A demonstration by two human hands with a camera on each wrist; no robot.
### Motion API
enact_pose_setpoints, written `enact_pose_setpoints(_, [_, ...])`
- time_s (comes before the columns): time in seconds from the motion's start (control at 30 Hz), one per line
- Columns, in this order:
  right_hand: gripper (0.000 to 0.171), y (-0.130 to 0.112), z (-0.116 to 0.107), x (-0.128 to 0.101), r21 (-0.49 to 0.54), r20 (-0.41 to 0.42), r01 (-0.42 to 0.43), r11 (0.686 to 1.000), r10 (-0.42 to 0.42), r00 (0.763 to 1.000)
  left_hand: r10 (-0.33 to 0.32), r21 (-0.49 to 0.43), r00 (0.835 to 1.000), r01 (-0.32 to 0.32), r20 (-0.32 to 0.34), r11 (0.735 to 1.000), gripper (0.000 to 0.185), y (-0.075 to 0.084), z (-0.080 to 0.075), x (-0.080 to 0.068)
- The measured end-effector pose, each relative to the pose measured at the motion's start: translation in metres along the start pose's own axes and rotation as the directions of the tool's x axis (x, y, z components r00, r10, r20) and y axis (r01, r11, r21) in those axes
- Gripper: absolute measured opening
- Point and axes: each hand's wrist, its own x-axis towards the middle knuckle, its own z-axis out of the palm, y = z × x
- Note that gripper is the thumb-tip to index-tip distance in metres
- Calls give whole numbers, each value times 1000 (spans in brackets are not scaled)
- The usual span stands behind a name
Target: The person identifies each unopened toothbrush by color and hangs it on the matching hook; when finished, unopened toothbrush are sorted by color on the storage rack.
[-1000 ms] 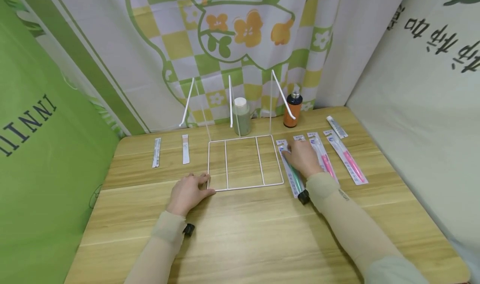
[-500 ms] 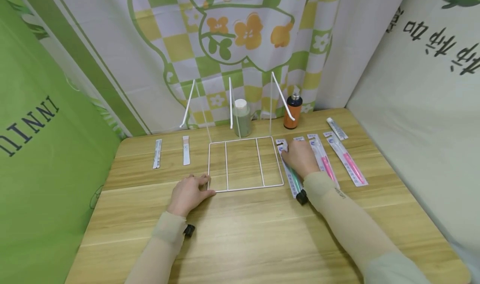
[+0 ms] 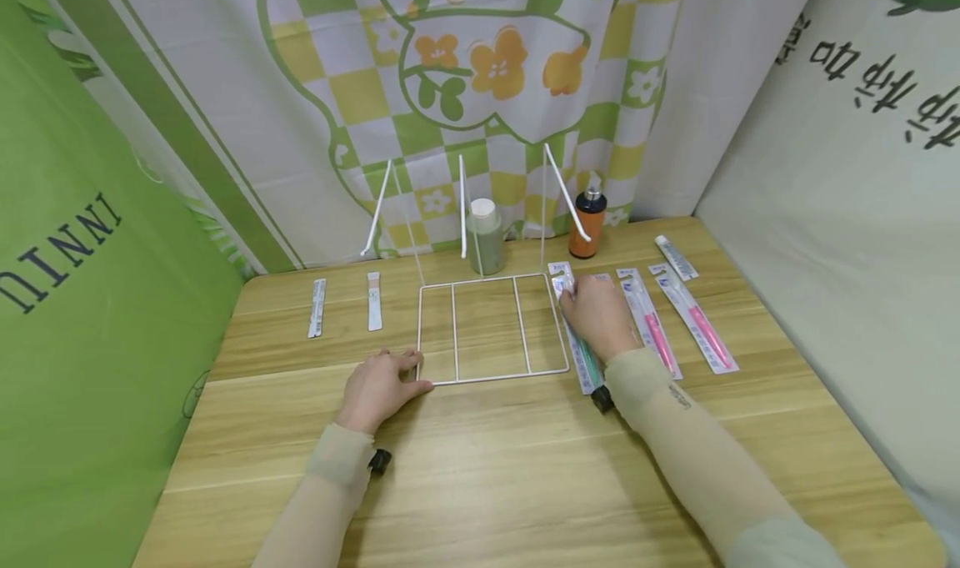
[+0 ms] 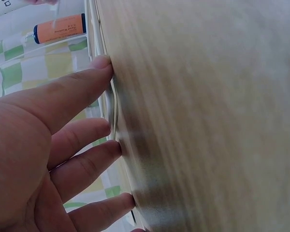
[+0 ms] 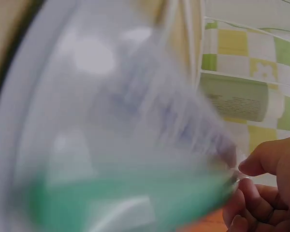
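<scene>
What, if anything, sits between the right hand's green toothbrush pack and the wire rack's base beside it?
Nothing visible. The right hand pinches the green toothbrush pack right beside the wire rack; only bare table lies between. The left hand rests at the rack's opposite corner.

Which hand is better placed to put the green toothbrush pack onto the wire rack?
Right. The right hand already pinches the green toothbrush pack beside the wire rack; the left hand rests at its front corner.
</scene>
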Motion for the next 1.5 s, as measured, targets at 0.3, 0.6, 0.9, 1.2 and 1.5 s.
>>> enact_pose_setpoints(0.3, [26,-13,-16,-1,16,-272,96,995,-88,958,5,4,1000,-5,-10,1000,61,-1,-2,1])
enact_pose_setpoints(0.6, [22,-37,-30,-7,52,-419,206,977,-166,893,1,4,1000,-1,-4,1000,61,-1,-3,2])
enact_pose_setpoints(0.9, [20,-71,-41,-19,68,-562,380,922,-280,779,1,1,1000,-1,-7,1000,62,-1,-2,2])
enact_pose_setpoints(1.2, [16,-105,-52,-37,132,-618,521,843,-340,709,-7,-3,1000,7,1,1000,62,1,-1,1])
enact_pose_setpoints(1.5, [12,-130,-63,-53,112,-686,602,790,-377,622,-6,-9,1000,6,15,1000,62,1,0,0])
